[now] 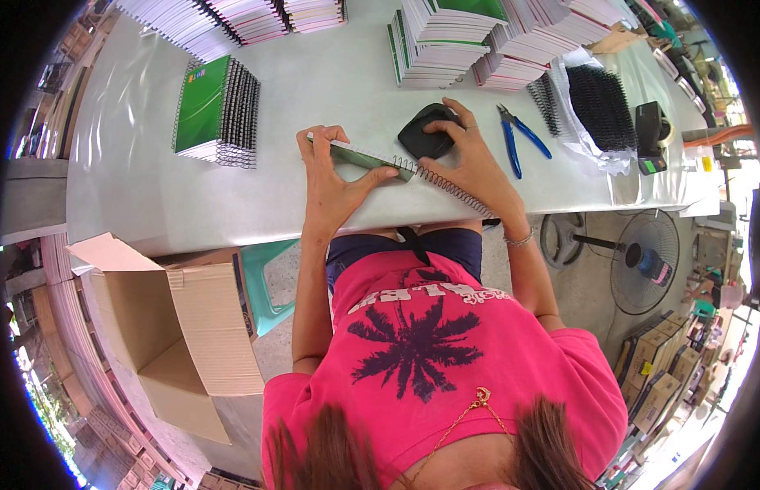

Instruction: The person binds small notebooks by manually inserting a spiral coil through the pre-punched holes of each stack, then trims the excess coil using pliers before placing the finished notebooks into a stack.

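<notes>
My left hand (329,186) grips a thin notebook (359,158) with a green cover, thumb on the near side and fingers over its far left end. The notebook stands tilted, and a dark spiral binding coil (455,191) runs through holes at its right end. The rest of the coil trails right, past the table's near edge. My right hand (482,170) is curled at the coil, thumb against it. Its other fingers bend over a black rounded block (419,135) lying on the table; whether they touch it I cannot tell.
A stack of green spiral notebooks (204,106) stands left on the table (135,196). Taller paper stacks (437,57) line the back. Blue-handled cutters (519,139), a bundle of black coils (600,106) and a tape dispenser (651,135) lie right. An open cardboard box (216,327) sits lower left.
</notes>
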The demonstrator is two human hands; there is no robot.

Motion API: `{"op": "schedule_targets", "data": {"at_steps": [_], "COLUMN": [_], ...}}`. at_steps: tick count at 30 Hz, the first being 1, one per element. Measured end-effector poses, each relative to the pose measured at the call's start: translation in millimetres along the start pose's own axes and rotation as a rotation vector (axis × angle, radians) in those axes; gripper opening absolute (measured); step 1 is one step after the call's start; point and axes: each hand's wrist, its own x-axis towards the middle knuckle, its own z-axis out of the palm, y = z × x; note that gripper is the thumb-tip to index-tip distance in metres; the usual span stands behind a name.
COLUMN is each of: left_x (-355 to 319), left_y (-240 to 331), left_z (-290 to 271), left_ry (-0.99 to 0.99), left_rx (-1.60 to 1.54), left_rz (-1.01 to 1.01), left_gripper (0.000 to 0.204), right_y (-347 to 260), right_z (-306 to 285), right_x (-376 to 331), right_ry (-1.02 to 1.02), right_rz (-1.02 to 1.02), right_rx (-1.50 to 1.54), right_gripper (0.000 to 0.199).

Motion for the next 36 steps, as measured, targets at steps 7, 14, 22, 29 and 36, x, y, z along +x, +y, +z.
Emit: {"op": "schedule_targets", "data": {"at_steps": [7,14,22,29,36], "left_x": [0,-1,-5,-3,-12], "left_y": [0,-2,-23,-13,-17], "left_z": [0,-3,6,6,10], "left_ry": [-0.023,-0.022,-0.044,-0.054,-0.046], "left_rx": [0.016,-0.044,-0.213,-0.244,-0.393], "left_rz": [-0.017,-0.044,-0.09,-0.156,-0.196], "left_gripper": [0.075,0.078,0.083,0.086,0.093], "right_y": [-17,-28,-37,-44,-61], "right_z": [-36,-35,-31,-31,-28], "right_x": [7,10,12,14,7], "right_ry": [-0.416,-0.378,-0.425,-0.443,-0.484], "right_rz": [0.087,0.104,0.029,0.094,-0.08], "right_rx": [0.731,0.556,0.579,0.787,0.644], "right_gripper": [0.04,0.053,0.042,0.032,0.032]}}
